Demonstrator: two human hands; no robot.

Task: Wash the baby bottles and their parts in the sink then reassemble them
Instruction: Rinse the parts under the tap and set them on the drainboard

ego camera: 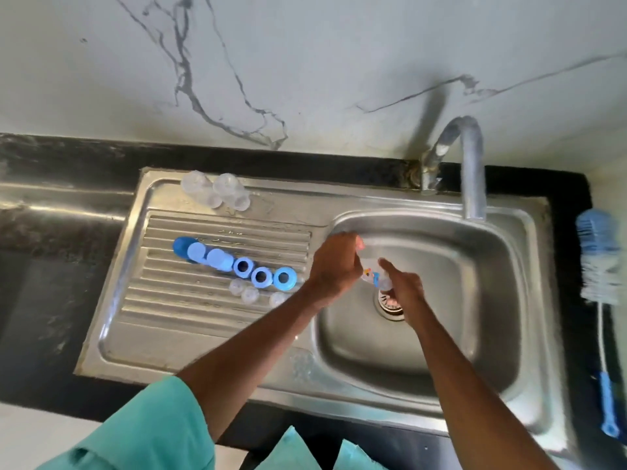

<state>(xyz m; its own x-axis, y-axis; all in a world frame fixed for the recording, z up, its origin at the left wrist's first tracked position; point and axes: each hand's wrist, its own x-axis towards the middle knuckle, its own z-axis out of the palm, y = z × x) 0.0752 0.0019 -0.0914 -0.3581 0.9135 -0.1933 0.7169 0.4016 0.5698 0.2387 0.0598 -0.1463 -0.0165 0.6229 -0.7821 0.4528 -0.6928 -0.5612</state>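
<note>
Over the sink basin point(475, 334) I hold a clear baby bottle point(375, 278) with a coloured print between both hands. My left hand point(334, 266) grips its upper end and my right hand point(405, 290) grips its lower end above the drain point(390, 308). On the ribbed draining board point(163, 300) lies a row of blue caps point(198, 251) and blue collar rings point(261, 276). Clear teats point(249, 293) lie just in front of the rings. Clear bottles or lids point(215, 191) sit at the board's back edge.
A steel tap point(470, 171) arches over the basin's back; no water shows. A blue and white bottle brush point(602, 266) lies on the black counter at the right. Black counter point(51, 232) stretches left of the sink; a marbled wall rises behind.
</note>
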